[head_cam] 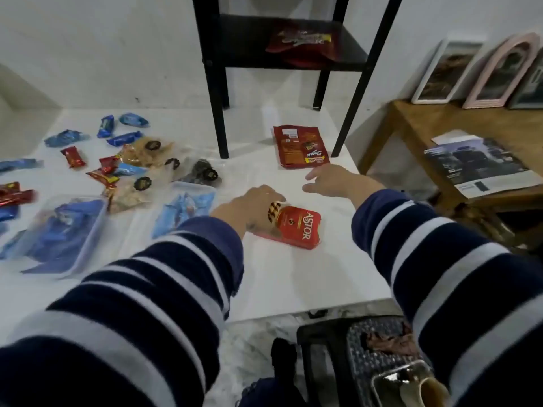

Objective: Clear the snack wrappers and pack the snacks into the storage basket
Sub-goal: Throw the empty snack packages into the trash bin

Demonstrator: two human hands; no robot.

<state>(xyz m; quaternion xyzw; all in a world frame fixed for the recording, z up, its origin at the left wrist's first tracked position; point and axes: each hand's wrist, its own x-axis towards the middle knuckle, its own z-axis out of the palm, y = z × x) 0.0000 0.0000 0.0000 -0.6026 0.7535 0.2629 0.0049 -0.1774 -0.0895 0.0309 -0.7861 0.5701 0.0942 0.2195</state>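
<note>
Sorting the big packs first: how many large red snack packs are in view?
3. The Astor pack lies under the left hand; a flat red pouch lies just beyond the right hand; a red bag sits on the black shelf. Others may be hidden.

A: Where does the single view sit?
B: At head height, close above the white tabletop (pixel 293 274), facing forward and down.
A: What frames it?
B: Both striped sleeves, reaching forward.

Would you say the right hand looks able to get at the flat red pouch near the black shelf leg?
Probably yes: the right hand hovers just short of the red pouch, nothing between them.
</note>
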